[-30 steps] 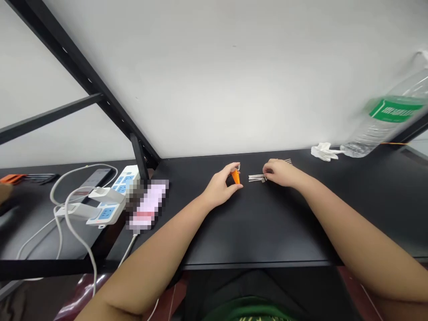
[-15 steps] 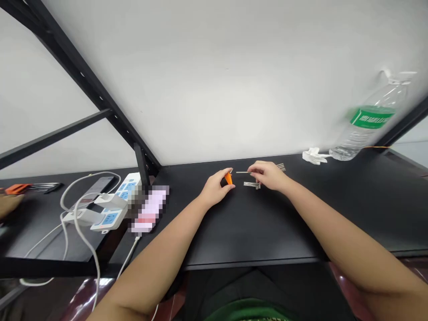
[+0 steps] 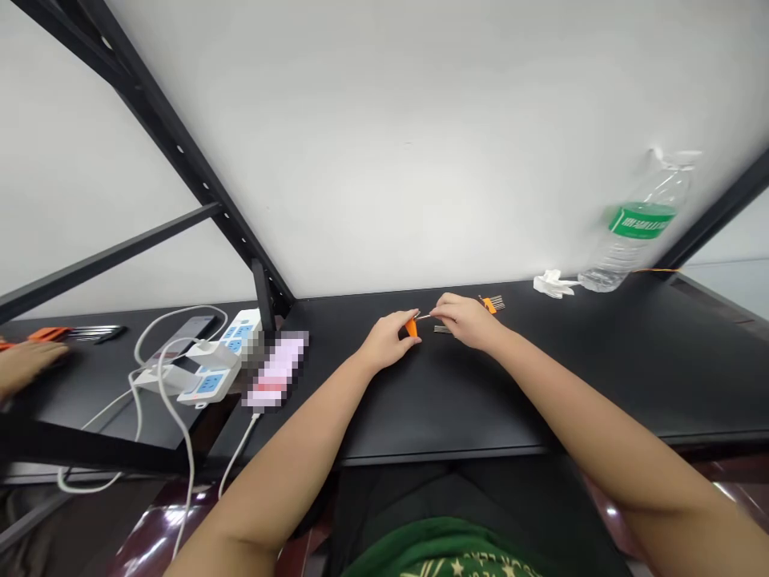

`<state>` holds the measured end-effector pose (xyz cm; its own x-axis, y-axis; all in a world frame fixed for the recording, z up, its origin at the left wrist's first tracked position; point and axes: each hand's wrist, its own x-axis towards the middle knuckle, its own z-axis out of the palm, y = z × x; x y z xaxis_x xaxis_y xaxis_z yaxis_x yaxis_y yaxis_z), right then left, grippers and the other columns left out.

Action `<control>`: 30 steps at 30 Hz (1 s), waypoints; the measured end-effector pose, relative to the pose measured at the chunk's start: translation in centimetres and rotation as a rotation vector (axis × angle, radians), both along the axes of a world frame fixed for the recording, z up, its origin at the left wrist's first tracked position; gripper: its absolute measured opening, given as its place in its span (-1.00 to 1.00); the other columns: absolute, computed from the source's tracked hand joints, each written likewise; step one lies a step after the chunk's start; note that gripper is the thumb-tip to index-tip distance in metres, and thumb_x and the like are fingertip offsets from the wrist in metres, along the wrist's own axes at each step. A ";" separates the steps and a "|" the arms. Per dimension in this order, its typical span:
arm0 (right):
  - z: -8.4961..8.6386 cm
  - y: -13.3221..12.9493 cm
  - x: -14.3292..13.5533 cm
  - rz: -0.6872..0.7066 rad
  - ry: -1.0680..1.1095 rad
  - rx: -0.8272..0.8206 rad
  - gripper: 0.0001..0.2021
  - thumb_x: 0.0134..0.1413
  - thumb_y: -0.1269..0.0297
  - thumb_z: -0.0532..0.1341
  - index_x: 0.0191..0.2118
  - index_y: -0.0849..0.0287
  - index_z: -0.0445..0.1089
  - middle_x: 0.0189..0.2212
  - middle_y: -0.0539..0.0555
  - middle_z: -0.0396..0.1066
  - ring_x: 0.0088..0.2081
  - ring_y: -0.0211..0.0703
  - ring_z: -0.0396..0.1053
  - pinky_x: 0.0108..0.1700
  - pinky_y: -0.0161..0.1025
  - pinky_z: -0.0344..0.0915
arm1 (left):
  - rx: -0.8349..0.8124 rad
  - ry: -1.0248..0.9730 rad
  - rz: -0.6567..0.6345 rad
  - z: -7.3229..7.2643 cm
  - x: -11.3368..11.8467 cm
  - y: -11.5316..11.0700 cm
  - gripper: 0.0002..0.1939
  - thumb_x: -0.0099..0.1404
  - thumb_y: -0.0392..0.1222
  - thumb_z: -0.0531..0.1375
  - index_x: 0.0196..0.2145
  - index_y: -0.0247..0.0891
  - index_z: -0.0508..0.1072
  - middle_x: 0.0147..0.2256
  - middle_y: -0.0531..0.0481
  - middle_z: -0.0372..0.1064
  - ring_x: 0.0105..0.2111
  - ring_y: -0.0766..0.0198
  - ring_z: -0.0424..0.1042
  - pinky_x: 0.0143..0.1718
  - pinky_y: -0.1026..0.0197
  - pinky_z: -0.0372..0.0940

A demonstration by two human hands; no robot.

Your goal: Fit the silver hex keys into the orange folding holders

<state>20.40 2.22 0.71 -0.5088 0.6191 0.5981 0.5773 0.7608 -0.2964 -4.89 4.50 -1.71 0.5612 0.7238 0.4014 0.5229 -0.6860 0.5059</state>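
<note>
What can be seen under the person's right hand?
Ends of metal hex keys show on the black tabletop beside the right hand, which hides their other ends.

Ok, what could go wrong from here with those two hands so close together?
The thin metal rod could slip, since only the fingertips of the right hand pinch it.
The loose metal pieces lie right beside that hand, which might scatter them.
The orange holder might twist if pushed, being small and held between the left hand's fingers.
</note>
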 end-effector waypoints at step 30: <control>-3.1 -4.9 0.9 -0.124 -0.062 0.055 -0.66 0.33 0.51 0.05 -0.03 0.12 0.55 -0.17 0.13 0.42 -0.24 -0.15 0.38 -0.15 -0.21 0.38 | -0.002 0.104 -0.034 0.3 1.7 -3.4 -0.24 0.24 -0.15 0.34 0.36 -0.20 0.26 0.14 -0.18 0.49 0.12 0.05 0.50 0.23 -0.07 0.36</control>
